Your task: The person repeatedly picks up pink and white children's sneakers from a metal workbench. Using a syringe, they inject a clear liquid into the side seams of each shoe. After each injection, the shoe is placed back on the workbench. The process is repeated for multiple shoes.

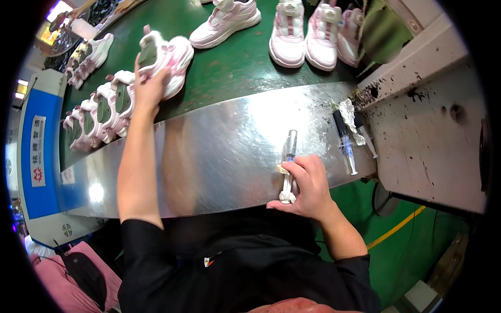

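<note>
My left hand (151, 87) is closed around a pink and white sneaker (180, 60) at the far left, over the green surface. In my right hand (309, 185) is a clear syringe (290, 146) with a white plunger, its tip pointing away from me over the metal plate (224, 156). Whitish material is wrapped on the syringe's flange and plunger end. Close to my left forearm stands a row of pink and white sneakers (104, 112) with green patches showing. A single sneaker (225, 23) sits beyond my left hand.
More sneakers (287, 36) stand at the far right on the green table (235, 68). To the right on the plate lie other syringes (345, 141) and a crumpled white tissue (352, 121). A beige metal housing (428, 115) borders the right side; a blue and white machine panel (42, 151) the left.
</note>
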### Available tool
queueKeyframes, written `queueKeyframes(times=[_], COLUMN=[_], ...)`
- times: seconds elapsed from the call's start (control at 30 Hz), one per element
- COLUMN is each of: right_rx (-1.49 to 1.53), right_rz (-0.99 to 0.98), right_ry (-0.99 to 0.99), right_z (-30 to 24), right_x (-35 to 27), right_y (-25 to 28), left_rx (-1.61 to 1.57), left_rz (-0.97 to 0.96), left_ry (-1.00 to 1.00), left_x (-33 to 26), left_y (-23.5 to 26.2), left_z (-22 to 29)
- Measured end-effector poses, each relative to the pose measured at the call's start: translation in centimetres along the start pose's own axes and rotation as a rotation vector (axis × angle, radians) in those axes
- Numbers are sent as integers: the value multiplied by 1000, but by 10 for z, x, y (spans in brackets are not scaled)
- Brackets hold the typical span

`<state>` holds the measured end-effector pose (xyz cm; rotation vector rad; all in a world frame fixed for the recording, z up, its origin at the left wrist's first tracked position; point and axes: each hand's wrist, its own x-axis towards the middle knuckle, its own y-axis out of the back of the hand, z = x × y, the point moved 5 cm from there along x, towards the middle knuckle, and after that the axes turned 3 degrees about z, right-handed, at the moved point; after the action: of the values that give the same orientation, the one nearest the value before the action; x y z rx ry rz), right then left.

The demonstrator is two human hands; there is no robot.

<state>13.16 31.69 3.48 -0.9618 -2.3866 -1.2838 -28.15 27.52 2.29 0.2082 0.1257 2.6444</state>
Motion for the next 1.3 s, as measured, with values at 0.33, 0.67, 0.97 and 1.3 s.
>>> queueKeyframes(times=[0.33,0.67,0.97,1.3], right_rx=[262,225,295,1287], right_rz=[-17,-50,-244,-173], right_ry=[-80,-341,-320,-213], right_z=[2,-3,-31,-77], right_x=[-21,-59,-44,47], right_y=[6,35,31,5], left_rx=[744,36,-228,-1055], left_rz=[-51,-461,-474,-595], left_ry=[-452,110,215,302], left_x=[-248,-76,-99,-165], left_y=[117,170,59,33], left_z=[52,-81,-8,27])
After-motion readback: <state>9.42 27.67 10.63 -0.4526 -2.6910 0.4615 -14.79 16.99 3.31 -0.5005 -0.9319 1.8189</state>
